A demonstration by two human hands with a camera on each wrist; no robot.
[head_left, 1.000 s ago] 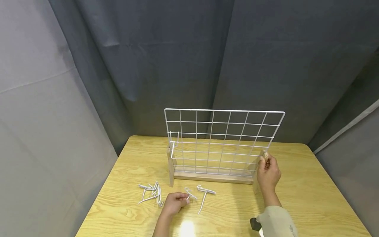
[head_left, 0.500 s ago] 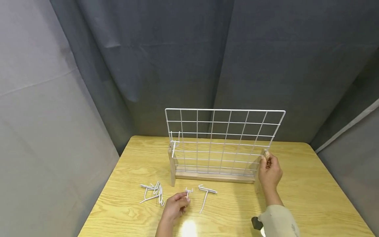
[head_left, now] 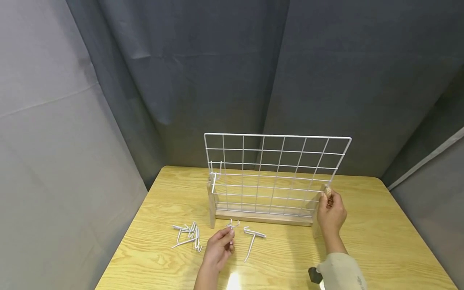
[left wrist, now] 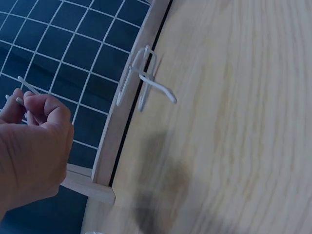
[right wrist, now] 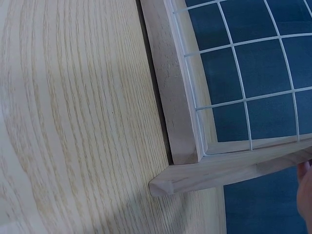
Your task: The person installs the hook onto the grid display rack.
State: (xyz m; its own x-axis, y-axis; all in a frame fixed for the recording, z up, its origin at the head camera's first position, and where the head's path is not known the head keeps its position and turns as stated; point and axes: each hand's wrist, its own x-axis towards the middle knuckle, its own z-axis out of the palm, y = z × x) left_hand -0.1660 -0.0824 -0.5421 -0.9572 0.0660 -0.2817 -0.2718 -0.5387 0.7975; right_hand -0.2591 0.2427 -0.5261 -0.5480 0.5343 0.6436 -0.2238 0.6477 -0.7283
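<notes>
White Display Hook Pinched in Left Hand, Prongs Raised

The white wire display hook (head_left: pixel 233 226) is pinched between the thumb and fingers of the left hand (head_left: pixel 219 249); its two-pronged end sticks up beyond the fingertips, near the front of the stand's wooden base rail (head_left: pixel 264 217). The right hand (head_left: pixel 331 214) has its thumb and fingers closed around the upper part of the right wooden post (head_left: pixel 316 225).

Half a second ago the hook sat lower, nearer the loose T-shaped hook (head_left: pixel 253 234); now the left hand is farther forward and the prongs stand higher. The right hand's hold, the loose hook and the hook pile (head_left: pixel 196 237) look unchanged.

The left hand sits between the pile and the loose hook, with the base rail just ahead. Above the rail rises the wire grid panel (head_left: pixel 279 165), one mounted hook (head_left: pixel 214 183) at its left side. The wood-grain table (head_left: pixel 366 225) extends right of the right hand; its back edge meets the dark curtain (head_left: pixel 217 88).
</notes>
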